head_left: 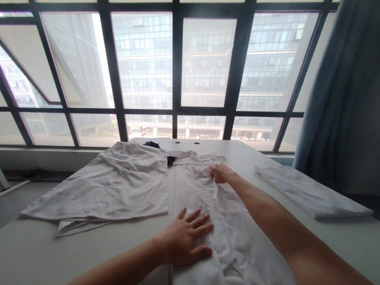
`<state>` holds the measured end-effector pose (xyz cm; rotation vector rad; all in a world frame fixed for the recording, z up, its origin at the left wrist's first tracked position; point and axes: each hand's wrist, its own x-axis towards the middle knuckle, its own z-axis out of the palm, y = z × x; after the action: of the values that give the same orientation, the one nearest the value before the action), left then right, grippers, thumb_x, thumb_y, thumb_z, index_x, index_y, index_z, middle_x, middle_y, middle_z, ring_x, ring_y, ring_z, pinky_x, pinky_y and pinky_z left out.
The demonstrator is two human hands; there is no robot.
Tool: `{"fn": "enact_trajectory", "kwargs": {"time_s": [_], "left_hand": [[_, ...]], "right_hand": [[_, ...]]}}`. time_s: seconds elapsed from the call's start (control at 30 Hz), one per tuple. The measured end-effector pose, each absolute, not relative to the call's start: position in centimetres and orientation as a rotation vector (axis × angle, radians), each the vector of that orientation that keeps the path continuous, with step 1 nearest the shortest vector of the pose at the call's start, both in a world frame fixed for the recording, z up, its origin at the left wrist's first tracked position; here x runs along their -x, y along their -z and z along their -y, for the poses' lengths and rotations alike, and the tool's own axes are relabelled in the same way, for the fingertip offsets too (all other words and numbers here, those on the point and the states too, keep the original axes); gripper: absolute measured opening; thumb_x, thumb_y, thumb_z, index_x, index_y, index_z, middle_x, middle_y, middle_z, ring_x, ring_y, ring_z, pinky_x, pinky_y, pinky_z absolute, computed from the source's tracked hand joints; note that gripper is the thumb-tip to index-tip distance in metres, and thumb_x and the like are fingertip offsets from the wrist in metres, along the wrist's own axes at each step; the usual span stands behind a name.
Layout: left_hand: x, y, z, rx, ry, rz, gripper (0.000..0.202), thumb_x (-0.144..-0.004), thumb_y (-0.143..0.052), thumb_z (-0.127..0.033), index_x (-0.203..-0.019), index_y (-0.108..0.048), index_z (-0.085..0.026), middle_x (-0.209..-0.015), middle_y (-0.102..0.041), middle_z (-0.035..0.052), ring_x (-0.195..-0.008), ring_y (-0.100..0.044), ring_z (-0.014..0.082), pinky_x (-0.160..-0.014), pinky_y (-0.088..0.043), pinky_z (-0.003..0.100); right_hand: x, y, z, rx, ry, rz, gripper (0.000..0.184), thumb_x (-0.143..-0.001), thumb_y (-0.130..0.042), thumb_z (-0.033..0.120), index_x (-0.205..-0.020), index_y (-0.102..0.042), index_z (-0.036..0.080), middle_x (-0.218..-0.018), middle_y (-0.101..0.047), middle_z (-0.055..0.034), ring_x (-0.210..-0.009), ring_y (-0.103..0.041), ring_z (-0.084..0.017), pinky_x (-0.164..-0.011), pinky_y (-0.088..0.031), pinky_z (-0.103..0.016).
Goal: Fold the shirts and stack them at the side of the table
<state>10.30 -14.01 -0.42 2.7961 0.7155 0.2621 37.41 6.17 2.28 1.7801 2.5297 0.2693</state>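
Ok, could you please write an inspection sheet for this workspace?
Surface: pale table.
Things in hand: long white garment lying flat, lengthwise.
Clutter: spread white garment at left; folded white cloth at right; small dark item at far edge.
Hands: left hand flat, open, on the long garment; right hand touching it farther up, grip unclear.
Cables: nothing seen on the table.
Surroundings: large window, blue curtain at right.

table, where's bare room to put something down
The widest bare patch of the table is near left, in front of the spread cloth and left of the left hand. A narrower strip runs between the right hand and the folded cloth. The middle is crowded with the white garment under both hands.
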Motion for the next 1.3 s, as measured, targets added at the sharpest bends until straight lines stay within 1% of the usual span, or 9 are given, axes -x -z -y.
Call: {"fn": "enact_trajectory", "kwargs": {"time_s": [0.17,0.27,0.4,0.6,0.8,0.9,1.0,1.17,1.3], "left_hand": [[-10.4,0.5,14.0,-2.795,-0.26,-0.717,0.069,-0.095,-0.036,-0.065,-0.152,-0.035,-0.026,-0.159,-0.029,0.0097,-0.149,-0.018,0.0321,-0.117,-0.01,0.062],[-10.4,0.4,14.0,-2.794,-0.254,-0.727,0.069,-0.095,-0.035,-0.065,-0.152,-0.035,-0.026,-0.159,-0.029,0.009,-0.149,-0.018,0.0318,-0.117,-0.01,0.061],[-10.3,0.2,14.1,-2.785,-0.241,-0.724,0.069,-0.095,-0.035,-0.065,-0.152,-0.035,-0.026,-0.159,-0.028,0.0092,-0.149,-0.018,0.032,-0.117,-0.009,0.061],[-10.3,0.2,14.1,-2.799,-0.233,-0.723,0.07,-0.095,-0.033,-0.066,-0.153,-0.034,-0.025,-0.159,-0.028,0.0097,-0.149,-0.017,0.0323,-0.118,-0.01,0.061],[-10.4,0.6,13.9,-2.754,-0.287,-0.704,0.066,-0.095,-0.039,-0.062,-0.151,-0.037,-0.026,-0.158,-0.03,0.0097,-0.149,-0.018,0.0328,-0.118,-0.008,0.06],[-10.1,0.5,13.0,-2.643,-0.34,-0.691,0.056,-0.098,-0.043,-0.046,-0.149,-0.04,-0.024,-0.157,-0.034,0.0095,-0.148,-0.023,0.0299,-0.12,-0.012,0.055],[-9.0,0.0,12.1,-2.523,-0.414,-0.661,0.053,-0.091,-0.049,-0.025,-0.143,-0.045,-0.021,-0.154,-0.041,0.0091,-0.142,-0.037,0.0241,-0.118,-0.027,0.043],[-5.9,-1.2,12.4,-2.63,-0.419,-0.759,0.043,-0.079,-0.053,-0.01,-0.12,-0.063,-0.02,-0.144,-0.053,0.0091,-0.135,-0.046,0.0248,-0.113,-0.037,0.04],[-4.0,-2.0,13.9,-2.729,-0.304,-0.761,0.051,-0.076,-0.054,-0.007,-0.123,-0.063,-0.022,-0.143,-0.054,0.0084,-0.133,-0.049,0.0252,-0.112,-0.039,0.04]], "right_hand": [[-37.5,-2.3,-6.5,-1.854,-0.144,-2.527,0.025,-0.08,-0.056,0.015,-0.095,-0.075,0.023,-0.103,-0.073,-0.0046,-0.1,-0.064,-0.022,-0.093,-0.042,-0.03],[-37.1,-1.4,-6.9,-1.951,-0.114,-2.488,0.034,-0.088,-0.05,0.023,-0.117,-0.068,0.024,-0.121,-0.069,-0.0071,-0.112,-0.061,-0.024,-0.099,-0.039,-0.033],[-36.6,0.7,-7.3,-2.059,-0.073,-2.425,0.055,-0.097,-0.04,0.04,-0.148,-0.041,0.023,-0.157,-0.036,-0.0105,-0.143,-0.032,-0.027,-0.115,-0.021,-0.045],[-37.4,2.2,-7.3,-2.201,0.041,-2.321,0.076,-0.097,-0.019,0.063,-0.157,-0.017,0.016,-0.164,-0.013,-0.0127,-0.15,-0.015,-0.026,-0.117,-0.016,-0.047],[-36.9,1.0,-5.3,-2.282,-0.033,-2.339,0.067,-0.101,-0.014,0.051,-0.153,-0.03,0.011,-0.161,-0.022,-0.0188,-0.147,-0.022,-0.029,-0.115,-0.017,-0.054],[-37.1,0.4,-1.9,-2.183,-0.113,-2.487,0.05,-0.102,-0.027,0.039,-0.139,-0.052,0.016,-0.149,-0.047,-0.0147,-0.137,-0.041,-0.026,-0.115,-0.021,-0.046],[-38.9,0.0,2.9,-2.043,-0.191,-2.64,0.037,-0.094,-0.042,0.024,-0.124,-0.063,0.018,-0.134,-0.061,-0.0107,-0.124,-0.053,-0.022,-0.111,-0.028,-0.035],[-44.0,-0.3,11.1,-1.958,-0.145,-2.704,0.042,-0.078,-0.051,0.009,-0.115,-0.067,0.018,-0.124,-0.065,-0.011,-0.115,-0.059,-0.026,-0.101,-0.041,-0.037],[-45.5,-0.6,15.5,-1.873,0.191,-2.869,0.044,-0.078,-0.052,0.009,-0.118,-0.067,0.02,-0.127,-0.063,-0.0106,-0.115,-0.06,-0.024,-0.103,-0.043,-0.034]]}}
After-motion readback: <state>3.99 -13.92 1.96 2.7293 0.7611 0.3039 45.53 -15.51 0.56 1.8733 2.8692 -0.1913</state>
